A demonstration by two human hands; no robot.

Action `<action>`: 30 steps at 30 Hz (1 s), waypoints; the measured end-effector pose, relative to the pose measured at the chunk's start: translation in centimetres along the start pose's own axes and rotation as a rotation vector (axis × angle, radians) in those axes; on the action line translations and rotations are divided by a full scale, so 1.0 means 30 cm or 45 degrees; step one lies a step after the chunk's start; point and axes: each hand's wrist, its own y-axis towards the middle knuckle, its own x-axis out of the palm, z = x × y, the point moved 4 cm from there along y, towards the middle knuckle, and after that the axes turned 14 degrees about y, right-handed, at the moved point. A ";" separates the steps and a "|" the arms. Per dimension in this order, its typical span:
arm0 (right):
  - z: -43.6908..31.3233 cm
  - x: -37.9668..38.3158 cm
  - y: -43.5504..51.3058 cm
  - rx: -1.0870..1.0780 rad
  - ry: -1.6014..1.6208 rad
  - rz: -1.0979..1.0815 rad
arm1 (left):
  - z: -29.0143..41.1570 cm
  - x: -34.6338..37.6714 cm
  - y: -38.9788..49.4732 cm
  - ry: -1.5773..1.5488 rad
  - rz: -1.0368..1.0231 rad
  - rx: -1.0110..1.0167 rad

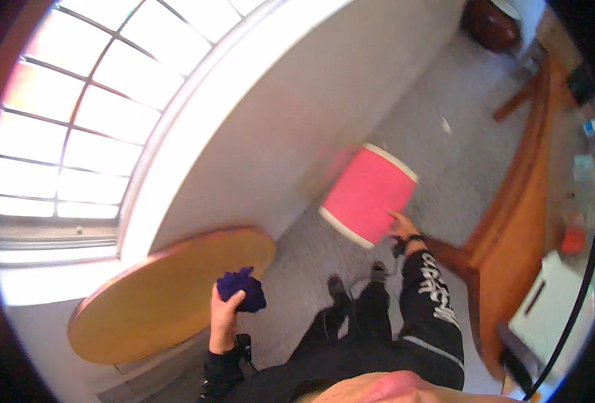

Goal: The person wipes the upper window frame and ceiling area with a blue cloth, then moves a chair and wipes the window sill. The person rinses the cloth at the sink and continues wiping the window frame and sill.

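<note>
My left hand [222, 315] is closed around a bunched dark purple cloth [242, 291], held above the near side of an oval yellow-brown tabletop [176, 297]. On the right, my right hand [403, 226] reaches over the corner of a pink rectangular object [370, 194] with cream bands along two opposite ends. Its fingers are stretched out with nothing seen in them. Whether they touch the pink surface cannot be told. The pink object is beside the wall, over the grey floor [302, 297].
A barred window [75, 131] is set in the pale wall [287, 116] at left. To the right runs a wooden table frame [514, 216], with a white board with a slot [549, 302], a red item [573, 237] and a black cable [582, 297]. A brown rounded container [491, 27] stands farther off.
</note>
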 end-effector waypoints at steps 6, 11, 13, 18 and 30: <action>-0.458 -0.316 0.209 -0.462 -0.075 0.440 | 0.184 0.159 0.171 0.023 -0.063 0.073; -0.854 -0.515 0.328 -0.352 0.033 0.946 | 0.351 0.421 0.301 0.041 -0.139 0.120; -1.023 -0.461 0.313 -0.525 -0.288 0.955 | 0.410 0.538 0.333 0.043 -0.209 0.063; -1.245 0.161 0.214 -0.953 -0.512 0.670 | 0.624 0.753 0.389 -0.038 -0.383 0.177; -1.653 1.412 -0.254 -1.577 -0.906 -0.614 | 1.148 0.809 0.457 -0.801 -0.908 0.504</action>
